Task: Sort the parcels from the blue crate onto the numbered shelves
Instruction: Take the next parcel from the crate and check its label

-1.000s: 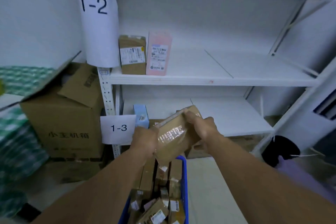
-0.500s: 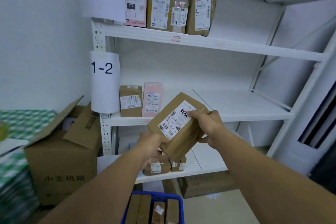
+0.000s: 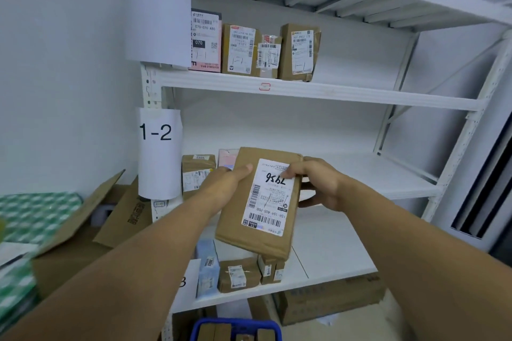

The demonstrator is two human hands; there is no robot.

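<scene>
Flat brown cardboard parcel [image 3: 235, 225] gripped between left hand [image 3: 221, 188] on its left edge and right hand [image 3: 318, 185] on its far corner. White label [image 3: 270, 196] faces up, likely for reading the handwritten number. White metal shelf [image 3: 360, 171] just beyond hands; blue plastic crate [image 3: 235, 324] below.

Brown parcel [image 3: 257, 202]; blue crate [image 3: 235, 325]; white shelves [image 3: 318, 91].

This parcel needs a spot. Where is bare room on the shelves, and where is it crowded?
Free: shelf 1-1 right of its four parcels; shelf 1-2 right of the held parcel. Crowded: both left ends.
</scene>
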